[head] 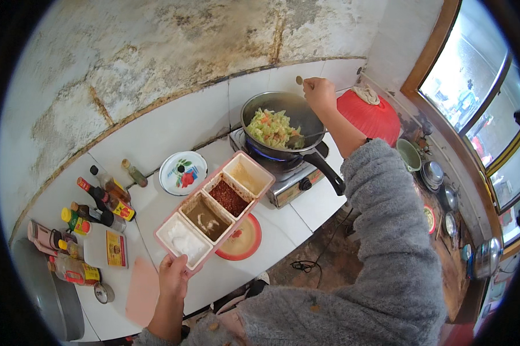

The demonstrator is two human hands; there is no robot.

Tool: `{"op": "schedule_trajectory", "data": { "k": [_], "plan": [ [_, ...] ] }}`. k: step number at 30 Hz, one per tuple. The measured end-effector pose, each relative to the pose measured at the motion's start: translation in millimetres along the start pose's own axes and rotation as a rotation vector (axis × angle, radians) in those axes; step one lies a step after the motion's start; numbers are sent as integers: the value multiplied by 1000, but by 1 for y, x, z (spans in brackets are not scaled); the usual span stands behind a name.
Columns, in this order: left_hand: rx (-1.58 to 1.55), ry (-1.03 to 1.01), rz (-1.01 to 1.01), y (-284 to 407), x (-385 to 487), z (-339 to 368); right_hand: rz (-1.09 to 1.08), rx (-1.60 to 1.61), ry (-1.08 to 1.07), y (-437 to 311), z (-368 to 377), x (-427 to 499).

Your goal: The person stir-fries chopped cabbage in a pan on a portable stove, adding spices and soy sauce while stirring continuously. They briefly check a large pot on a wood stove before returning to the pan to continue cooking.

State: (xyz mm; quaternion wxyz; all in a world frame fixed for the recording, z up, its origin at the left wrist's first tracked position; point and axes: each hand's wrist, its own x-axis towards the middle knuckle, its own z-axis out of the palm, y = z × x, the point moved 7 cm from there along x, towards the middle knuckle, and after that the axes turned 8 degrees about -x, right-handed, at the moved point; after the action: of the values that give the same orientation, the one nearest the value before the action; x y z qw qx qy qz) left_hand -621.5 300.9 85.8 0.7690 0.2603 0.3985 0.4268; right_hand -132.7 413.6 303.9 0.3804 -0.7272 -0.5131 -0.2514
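My left hand [173, 277] grips the near end of a pink-framed seasoning box [195, 194]. Its compartments hold white grains, a brown powder, red chilli flakes and a pale yellowish seasoning. Above the far right rim of a black-handled wok [314, 114], my right hand [319, 91] holds a small spoon [299, 80] whose round bowl points left. Chopped green vegetables with orange pieces [270, 128] lie in the wok, with a utensil resting among them. A blue flame burns under the wok on a gas stove [281, 192].
An enamel lid [183, 173] lies left of the stove, and a red-rimmed enamel plate [247, 242] sits partly under the box. Several bottles [113, 201] and a white jug [100, 246] stand at left. A red cover [372, 116] is right of the wok; a cable [305, 264] lies below the counter.
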Motion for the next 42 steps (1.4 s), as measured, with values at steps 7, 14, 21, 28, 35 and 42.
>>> {"op": "schedule_trajectory", "data": {
  "k": [7,14,21,28,35,42],
  "plan": [
    [-4,-8,10,1,-1,-16,731,1212,-453,-51,-2,-90],
    [-4,-26,72,10,-10,-17,99,879,-890,-236,-43,-263],
    [47,-31,10,6,-18,-35,-646,468,-646,-300,-63,-302],
    [2,-53,6,6,-24,-38,421,885,-1217,-269,-22,-327],
    [-24,-41,4,13,-30,-28,831,1082,-1192,-248,-17,-321],
    [-60,-38,-12,12,-26,-20,673,1062,-1155,-246,-25,-307]
  ]
}}
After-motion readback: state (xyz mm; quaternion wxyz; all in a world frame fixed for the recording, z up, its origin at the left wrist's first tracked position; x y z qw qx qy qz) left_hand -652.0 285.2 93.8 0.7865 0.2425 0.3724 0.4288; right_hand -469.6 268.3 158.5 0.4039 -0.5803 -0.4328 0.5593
